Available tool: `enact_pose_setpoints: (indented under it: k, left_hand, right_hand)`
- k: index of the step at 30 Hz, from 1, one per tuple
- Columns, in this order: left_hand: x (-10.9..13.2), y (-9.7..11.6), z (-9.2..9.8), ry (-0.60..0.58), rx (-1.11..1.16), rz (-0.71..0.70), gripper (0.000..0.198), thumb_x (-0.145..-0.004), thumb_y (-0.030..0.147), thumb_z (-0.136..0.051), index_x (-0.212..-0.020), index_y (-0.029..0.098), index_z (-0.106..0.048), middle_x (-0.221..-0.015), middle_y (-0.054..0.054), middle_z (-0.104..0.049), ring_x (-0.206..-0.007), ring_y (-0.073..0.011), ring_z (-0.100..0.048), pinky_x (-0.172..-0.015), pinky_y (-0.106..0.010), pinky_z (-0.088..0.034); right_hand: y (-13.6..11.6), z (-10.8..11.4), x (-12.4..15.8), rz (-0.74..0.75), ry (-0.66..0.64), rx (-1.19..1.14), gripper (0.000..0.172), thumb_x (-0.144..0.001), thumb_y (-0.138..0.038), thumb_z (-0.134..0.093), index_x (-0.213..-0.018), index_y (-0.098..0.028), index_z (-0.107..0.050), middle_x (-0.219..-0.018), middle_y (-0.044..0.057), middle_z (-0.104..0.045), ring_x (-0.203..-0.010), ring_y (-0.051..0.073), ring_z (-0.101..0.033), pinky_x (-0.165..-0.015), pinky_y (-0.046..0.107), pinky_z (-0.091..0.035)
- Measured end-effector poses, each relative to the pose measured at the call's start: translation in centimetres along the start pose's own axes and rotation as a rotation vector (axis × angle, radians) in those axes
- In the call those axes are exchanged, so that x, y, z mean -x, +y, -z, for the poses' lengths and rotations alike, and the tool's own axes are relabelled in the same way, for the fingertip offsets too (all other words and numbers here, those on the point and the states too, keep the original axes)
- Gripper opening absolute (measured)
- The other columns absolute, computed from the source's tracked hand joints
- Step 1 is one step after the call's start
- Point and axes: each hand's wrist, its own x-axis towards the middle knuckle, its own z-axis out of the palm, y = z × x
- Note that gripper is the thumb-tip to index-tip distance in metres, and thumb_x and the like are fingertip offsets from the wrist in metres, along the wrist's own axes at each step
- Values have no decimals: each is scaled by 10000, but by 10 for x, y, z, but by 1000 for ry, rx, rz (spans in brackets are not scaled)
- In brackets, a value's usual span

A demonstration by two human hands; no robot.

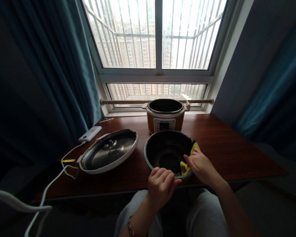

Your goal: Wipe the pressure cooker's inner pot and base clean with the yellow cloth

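Gripping pot (162,148) near table edge (88,195)

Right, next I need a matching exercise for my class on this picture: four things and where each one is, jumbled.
1. Yellow cloth
2. Cooker body
3. Lid
4. Left hand

A. Behind the black pot, nearest the window
B. On the pot's near rim
C. Left of the pot
D. In the right hand

Pairs: 1-D, 2-A, 3-C, 4-B
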Motion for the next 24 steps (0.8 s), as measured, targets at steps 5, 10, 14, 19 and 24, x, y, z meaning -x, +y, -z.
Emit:
enact_pose_setpoints:
  k: [5,10,14,19,24]
  left_hand:
    - [1,1,-1,-2,0,-3,81,-810,255,-558,-790,176,-553,-734,-8,-645,-704,-166,-568,-718,-338,-346]
    - [-1,-1,1,-13,-2,-13,114,-841,250,-485,-800,172,-558,-724,-23,-636,-700,-178,-561,-708,-347,-342]
    - [0,-2,4,-22,-20,-22,88,-824,252,-530,-802,170,-556,-723,-20,-634,-700,-176,-558,-709,-342,-346]
    - [2,-2,2,-38,-14,4,113,-798,271,-581,-759,174,-539,-693,-12,-617,-697,-174,-551,-707,-341,-347]
    - [1,-2,1,-17,23,32,133,-792,272,-586,-727,176,-522,-651,-7,-596,-667,-166,-537,-692,-337,-343]
  right_hand:
    - [-38,-4,7,16,-53,-33,590,-957,-398,-154,-578,-179,-549,-608,25,-605,-616,137,-531,-718,293,-336]
    - [-58,-10,15,22,-32,-124,532,-959,-396,-160,-626,-182,-516,-626,5,-561,-587,113,-479,-575,257,-259]
    - [-51,-9,17,80,-38,-132,492,-960,-383,-182,-645,-180,-500,-636,-4,-535,-601,107,-462,-580,249,-249]
    - [-24,0,12,191,-141,-107,497,-962,-359,-179,-629,-177,-500,-633,-2,-535,-600,107,-456,-602,246,-279]
    - [16,12,-10,305,-275,-90,516,-952,-327,-211,-630,-183,-587,-682,21,-597,-735,139,-516,-844,295,-325]
